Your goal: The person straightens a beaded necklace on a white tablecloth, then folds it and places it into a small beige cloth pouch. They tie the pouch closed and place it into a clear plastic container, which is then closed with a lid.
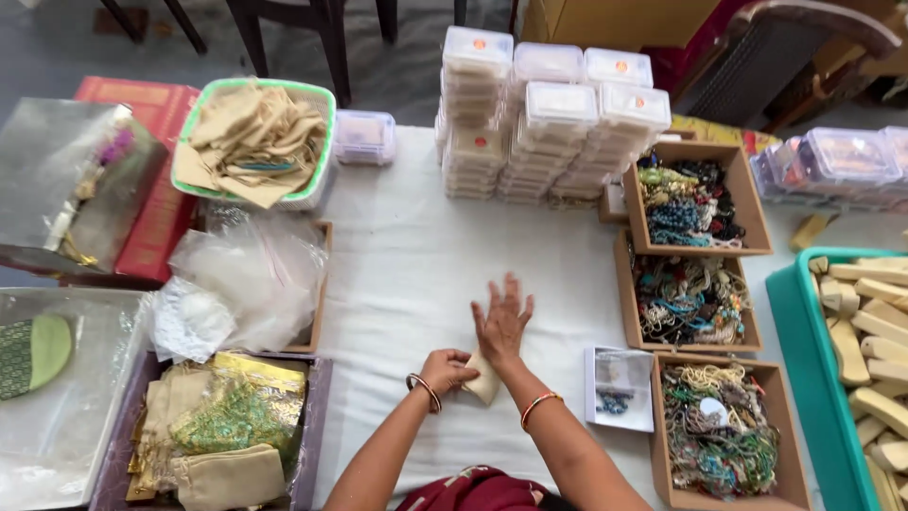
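Observation:
A small beige cloth pouch (484,382) lies on the white tablecloth (407,255) in front of me. My left hand (446,370) grips the pouch's left edge with curled fingers. My right hand (502,320) lies flat above it, fingers spread on the cloth, the wrist resting over the pouch's right part. Both wrists carry bangles.
Stacked clear lidded boxes (544,128) stand at the back. Three wooden trays of bead necklaces (689,295) line the right, beside a green crate of wooden pieces (856,350). On the left are a basket of beige pouches (255,142), plastic bags (248,279) and a tray of gold pouches (222,426).

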